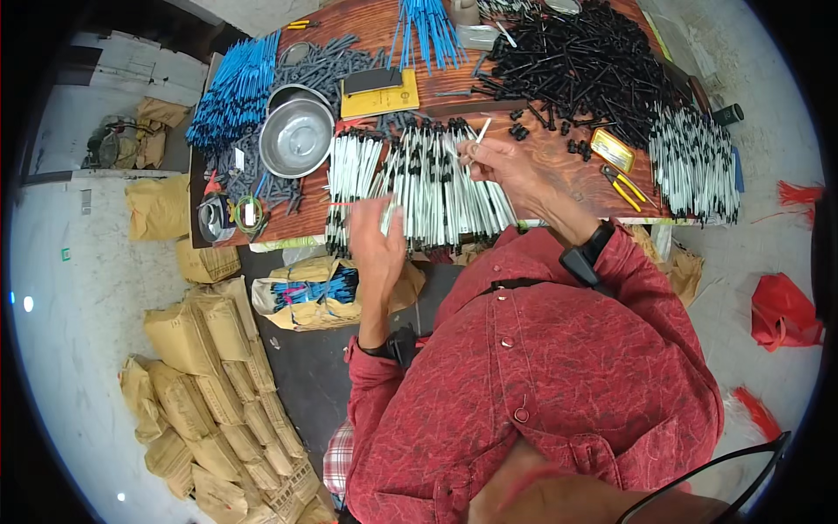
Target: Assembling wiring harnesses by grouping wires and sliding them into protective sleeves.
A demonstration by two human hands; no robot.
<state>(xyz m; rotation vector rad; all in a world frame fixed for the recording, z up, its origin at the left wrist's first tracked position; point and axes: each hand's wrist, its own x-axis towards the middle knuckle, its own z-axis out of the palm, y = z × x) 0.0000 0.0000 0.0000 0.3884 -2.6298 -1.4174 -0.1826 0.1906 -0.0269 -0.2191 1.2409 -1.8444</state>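
Note:
My left hand (377,249) is over the left part of a row of slim white rods with black fittings (436,192) along the table's near edge. Its fingertips are slightly blurred and close on a thin red strip (342,203). My right hand (506,166) hovers above the right end of that row, fingers pinched on a short thin white stick (484,129) that points up and away. More white rods without much black on them (353,166) lie at the row's left end.
The wooden table (559,175) carries blue rods (231,92), grey plastic pieces (323,70), metal bowls (297,140), a yellow box (380,94), black fittings (576,61), yellow-handled pliers (621,188) and another white-rod bundle (694,166). Stacked brown sacks (218,384) stand at left.

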